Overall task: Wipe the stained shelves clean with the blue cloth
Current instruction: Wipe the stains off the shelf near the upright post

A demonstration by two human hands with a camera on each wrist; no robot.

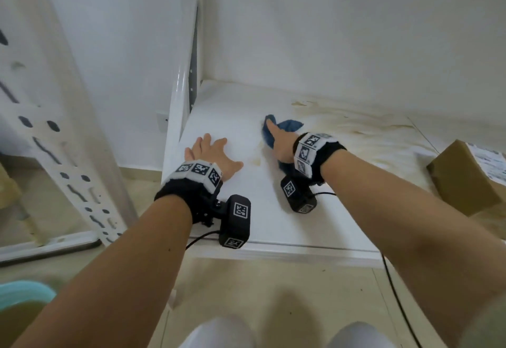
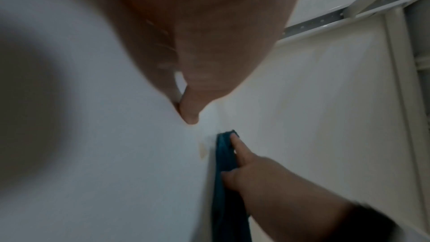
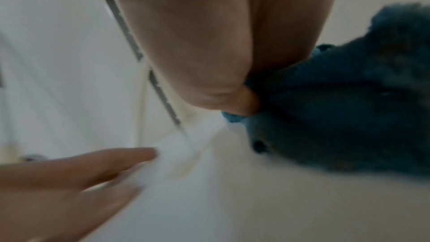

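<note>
Item: 1 white shelf [image 1: 246, 210], wipe approx. half done by the look of it — L/front part reads clean, brown stains [image 1: 364, 131] remain across the back-R area, plus 1 small spot [image 1: 256, 160] between the hands. 1 blue cloth [image 1: 284, 128], bunched on the shelf at the stain edge, under the right hand [image 1: 282, 145], index finger straight on top, remaining fingers hidden, so grip can't be confirmed. Left hand [image 1: 210, 153] flat, fingers spread, holding nothing; also 1 cardboard box [image 1: 465, 178] at R, 1 teal basin [image 1: 22, 295] on floor.

Blue cloth [image 1: 289, 126] bunched on white shelf [image 1: 273, 210], at edge of brownish stains [image 1: 356, 126].
</note>
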